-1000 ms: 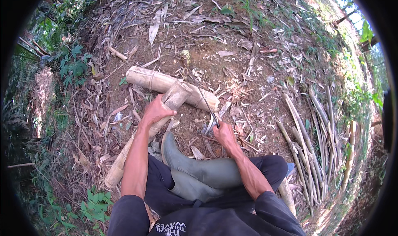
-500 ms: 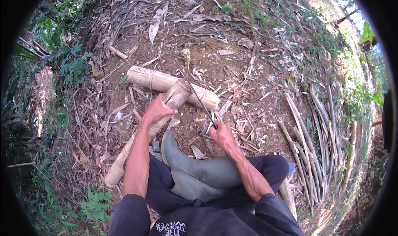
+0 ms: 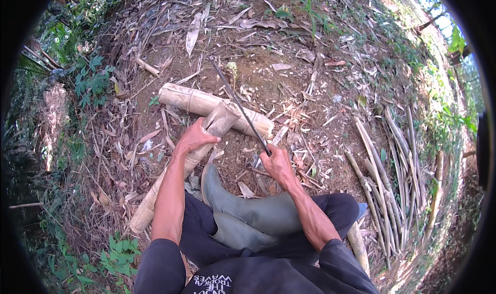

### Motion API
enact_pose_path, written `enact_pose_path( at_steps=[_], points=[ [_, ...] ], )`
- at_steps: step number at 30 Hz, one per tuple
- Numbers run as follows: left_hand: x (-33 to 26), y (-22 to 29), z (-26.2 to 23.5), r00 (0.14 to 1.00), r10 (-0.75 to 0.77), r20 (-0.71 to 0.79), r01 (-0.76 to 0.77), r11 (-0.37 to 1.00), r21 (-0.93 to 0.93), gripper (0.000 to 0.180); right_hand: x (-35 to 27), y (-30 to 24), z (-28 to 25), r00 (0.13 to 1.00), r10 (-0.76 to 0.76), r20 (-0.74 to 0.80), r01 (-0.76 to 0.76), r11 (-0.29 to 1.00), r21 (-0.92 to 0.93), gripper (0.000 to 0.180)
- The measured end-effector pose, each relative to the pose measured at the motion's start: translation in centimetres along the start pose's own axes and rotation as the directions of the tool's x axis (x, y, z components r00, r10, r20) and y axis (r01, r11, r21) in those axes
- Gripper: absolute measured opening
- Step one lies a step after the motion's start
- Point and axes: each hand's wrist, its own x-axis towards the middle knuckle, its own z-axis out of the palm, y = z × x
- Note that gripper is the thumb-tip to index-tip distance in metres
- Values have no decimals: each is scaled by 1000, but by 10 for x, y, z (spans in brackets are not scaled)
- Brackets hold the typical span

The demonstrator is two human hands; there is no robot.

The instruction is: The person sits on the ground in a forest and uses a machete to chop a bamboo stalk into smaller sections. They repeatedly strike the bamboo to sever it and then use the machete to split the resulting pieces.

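My left hand (image 3: 197, 135) is closed round a bamboo pole (image 3: 221, 119) near its far end. A dark split shows in the pole just beyond my thumb, and the pole slants back to the lower left under my forearm. Its far end rests on a thicker bamboo log (image 3: 190, 99) lying crosswise on the ground. My right hand (image 3: 277, 162) is wrapped round the handle of a machete (image 3: 241, 108). The long dark blade points to the far left and passes just past the pole's end, over the log. Whether the blade touches the pole I cannot tell.
My crossed legs in green rubber boots (image 3: 248, 211) are close below both hands. A pile of thin sticks (image 3: 385, 191) lies to the right. Dry leaves and pale wood chips cover the soil ahead. Green plants (image 3: 93, 82) grow at the left.
The machete blade has shifted a little farther away and to the left, its tip reaching farther out. My right hand has moved slightly with it. My left hand and the pole have stayed put.
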Motion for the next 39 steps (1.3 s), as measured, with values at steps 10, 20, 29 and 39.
enact_pose_path(
  at_steps=[10,20,29,39],
  points=[
    [2,3,-3,999,21,36,-19,998,-53,90,7,35,3,993,100,55,-97,994,-49,24],
    [-26,-17,49,796,345,-497,-93,882,462,92,12,51,2,941,232,246,-239,971,-3,35],
    [-21,3,43,884,252,-394,-24,865,501,95,11,42,5,993,88,78,-85,996,-40,36],
    [-28,19,42,921,230,-313,-104,923,371,93,1,15,-6,994,-57,-91,63,996,63,26]
  ],
)
